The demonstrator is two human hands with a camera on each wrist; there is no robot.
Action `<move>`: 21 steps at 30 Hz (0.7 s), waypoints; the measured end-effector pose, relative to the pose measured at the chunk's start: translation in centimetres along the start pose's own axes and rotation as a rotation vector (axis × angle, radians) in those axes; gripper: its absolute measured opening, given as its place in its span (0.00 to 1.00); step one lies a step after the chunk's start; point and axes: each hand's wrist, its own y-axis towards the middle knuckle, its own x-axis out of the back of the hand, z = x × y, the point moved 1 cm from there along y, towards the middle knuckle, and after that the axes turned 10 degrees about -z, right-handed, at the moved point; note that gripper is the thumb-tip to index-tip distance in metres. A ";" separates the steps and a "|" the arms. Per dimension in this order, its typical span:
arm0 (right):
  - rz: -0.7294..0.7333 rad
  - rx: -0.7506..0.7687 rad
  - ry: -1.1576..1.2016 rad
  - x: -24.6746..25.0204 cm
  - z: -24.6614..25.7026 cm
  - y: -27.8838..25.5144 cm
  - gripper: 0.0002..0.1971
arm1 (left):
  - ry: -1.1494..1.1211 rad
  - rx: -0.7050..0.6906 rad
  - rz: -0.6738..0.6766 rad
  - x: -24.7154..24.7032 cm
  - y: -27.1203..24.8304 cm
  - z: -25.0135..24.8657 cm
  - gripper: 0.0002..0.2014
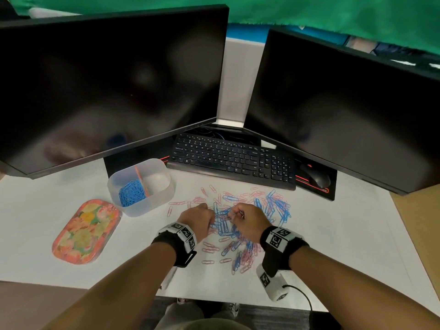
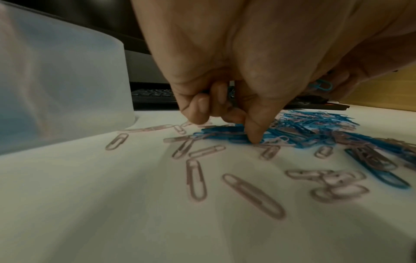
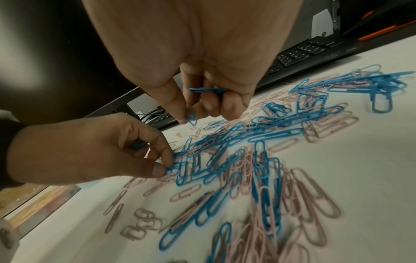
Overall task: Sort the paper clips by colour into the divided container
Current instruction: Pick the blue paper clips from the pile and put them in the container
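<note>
Nearest the person, loose pink paper clips [image 1: 209,249] and blue paper clips [image 1: 228,248] lay scattered on the white tabletop [image 1: 333,234] between the two forearms; just beyond them both hands worked in the thick of the mixed pile [image 3: 258,160]. The left hand [image 1: 198,219] was curled, its thumb and forefinger pinching at blue clips that lay on the tabletop, with another blue clip tucked in its bent fingers as the right wrist view showed; its fingertips [image 2: 254,138] touched the blue heap. The right hand [image 1: 248,221] was also curled; it pinched one blue clip [image 3: 191,116] between thumb and forefinger above the pile and held a further blue clip [image 3: 208,90] under its folded fingers.

To the left of the hands lay an oval lid with a flowered pattern [image 1: 87,231], flat on the tabletop; just behind it stood the translucent divided container [image 1: 152,201], an orange divider [image 1: 141,181] splitting it in two; the left compartment held a heap of blue clips [image 1: 131,192], while I could not tell whether anything lay in the right compartment.

Farther back sat a black keyboard [image 1: 233,160] with a black mouse [image 1: 316,178] to its right; behind these stood two dark monitors, the left monitor [image 1: 107,86] and the right monitor [image 1: 345,110], angled toward each other.
</note>
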 end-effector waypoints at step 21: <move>0.110 -0.446 0.680 -0.3 3.5 1.5 0.05 | -0.765 0.336 -0.195 4.5 -1.3 2.0 0.11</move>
